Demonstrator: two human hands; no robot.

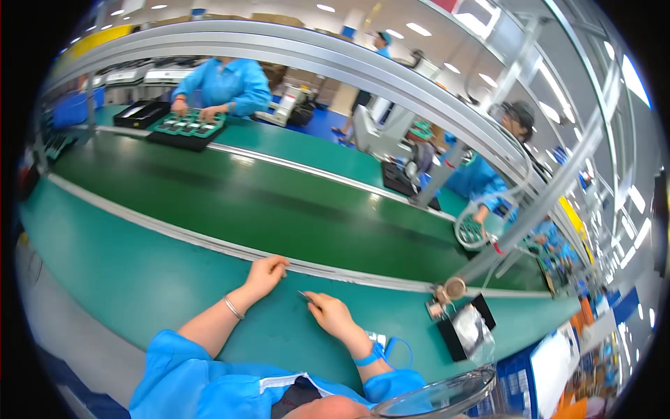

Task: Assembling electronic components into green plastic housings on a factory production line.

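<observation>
My left hand rests at the metal rail along the near side of the green conveyor belt. Its fingers are curled closed, and what they hold, if anything, is hidden. A bracelet circles that wrist. To its right, over the green bench top, my right hand is closed on a thin pointed tool, whose tip points toward the left hand. The tool is too small to tell its kind. A blue wrist strap with a coiled blue cord is on my right wrist.
A black box with clear plastic wrapping stands right, beside a metal post with a clamp. A round glass lens is at the lower edge. Across the belt, a co-worker handles a tray of green boards; another works right.
</observation>
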